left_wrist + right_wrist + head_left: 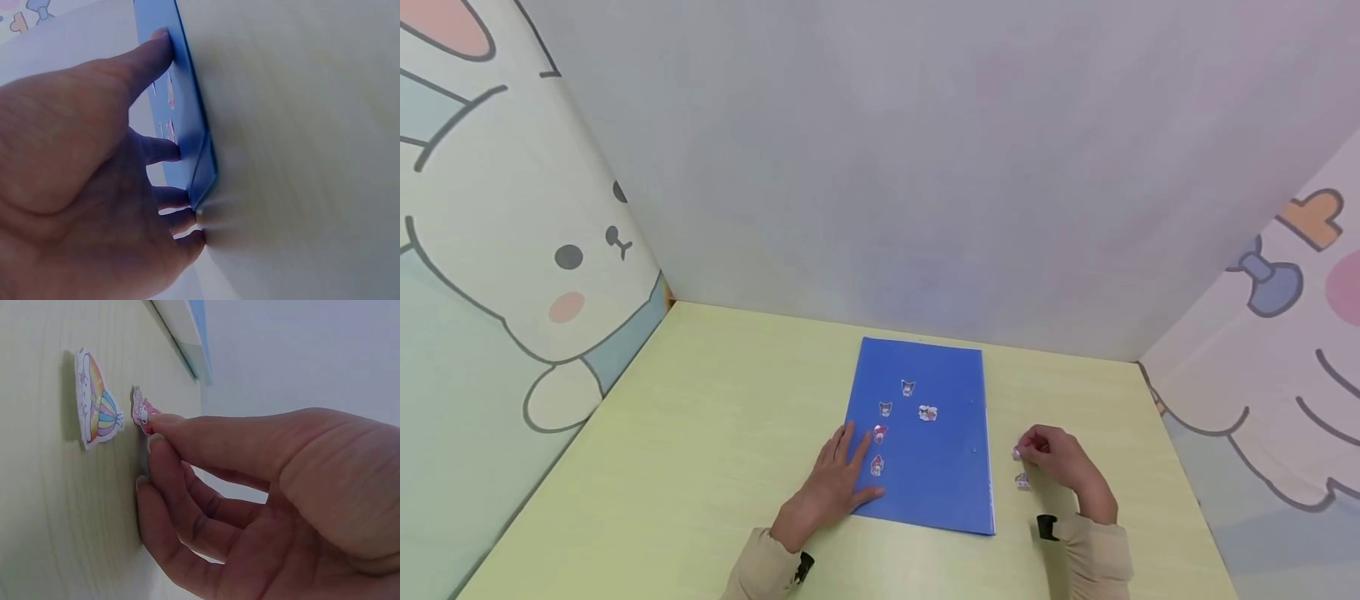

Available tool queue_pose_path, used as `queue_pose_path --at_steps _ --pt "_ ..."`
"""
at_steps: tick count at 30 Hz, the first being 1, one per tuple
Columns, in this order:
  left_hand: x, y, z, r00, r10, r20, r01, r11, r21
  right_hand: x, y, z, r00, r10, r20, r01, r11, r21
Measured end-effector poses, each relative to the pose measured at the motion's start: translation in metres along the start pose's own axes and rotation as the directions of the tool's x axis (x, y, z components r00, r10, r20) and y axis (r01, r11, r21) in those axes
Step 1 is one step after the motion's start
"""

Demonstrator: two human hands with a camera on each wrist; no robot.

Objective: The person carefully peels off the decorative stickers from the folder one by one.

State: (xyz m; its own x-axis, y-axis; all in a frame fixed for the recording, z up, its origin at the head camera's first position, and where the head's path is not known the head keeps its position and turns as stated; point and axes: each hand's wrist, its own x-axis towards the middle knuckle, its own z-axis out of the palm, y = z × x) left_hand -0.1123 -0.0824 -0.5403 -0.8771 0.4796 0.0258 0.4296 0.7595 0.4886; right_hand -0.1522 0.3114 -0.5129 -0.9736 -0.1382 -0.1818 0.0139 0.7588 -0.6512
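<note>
A blue folder (936,479) lies on the table with several small cartoon-character stickers on it, among them a red-hooded one (877,466) and a white one (928,412). My left hand (829,492) rests on the folder's left edge, fingers spread and fairly straight. To the right of the folder, my right hand (1063,460) pinches a small pink sticker (139,407) between thumb and index finger, close to the tabletop; the fingertips hide part of it. Beside it on the table lies another sticker (97,406) with a rainbow and a striped balloon shape.
The pale yellow table (722,400) reaches back to a plain light wall (865,183). Side panels with large cartoon drawings stand at left and right. Dark straps (1047,527) show at both wrists, by the beige sleeves.
</note>
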Motion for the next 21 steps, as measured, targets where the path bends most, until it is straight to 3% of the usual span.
queue_pose_path --at_steps 3,8,14,18,21 --pt "0.0015 -0.0016 0.0035 1.0 0.006 -0.008 -0.006 1.0 0.022 -0.0003 -0.0013 -0.0004 1.0 -0.006 -0.009 0.006 1.0 -0.014" --pt "0.0003 0.0055 -0.0057 0.999 -0.026 0.031 0.026 1.0 0.002 -0.0003 -0.005 0.0016 0.999 0.027 -0.018 -0.028 0.999 -0.017" --pt "-0.0007 0.0017 -0.0005 1.0 -0.008 0.02 0.008 1.0 -0.001 -0.0001 -0.0085 0.0015 0.996 0.078 -0.035 -0.079 0.997 -0.019" --pt "-0.0012 0.0034 -0.003 1.0 -0.011 0.018 0.011 0.999 -0.031 0.0005 -0.0083 0.0026 0.996 0.08 -0.039 -0.081 0.997 -0.018" --pt "-0.0011 0.0023 -0.0007 1.0 -0.012 0.019 0.013 1.0 -0.008 0.0006 -0.0086 0.0045 0.997 0.066 -0.043 -0.067 0.998 -0.014"
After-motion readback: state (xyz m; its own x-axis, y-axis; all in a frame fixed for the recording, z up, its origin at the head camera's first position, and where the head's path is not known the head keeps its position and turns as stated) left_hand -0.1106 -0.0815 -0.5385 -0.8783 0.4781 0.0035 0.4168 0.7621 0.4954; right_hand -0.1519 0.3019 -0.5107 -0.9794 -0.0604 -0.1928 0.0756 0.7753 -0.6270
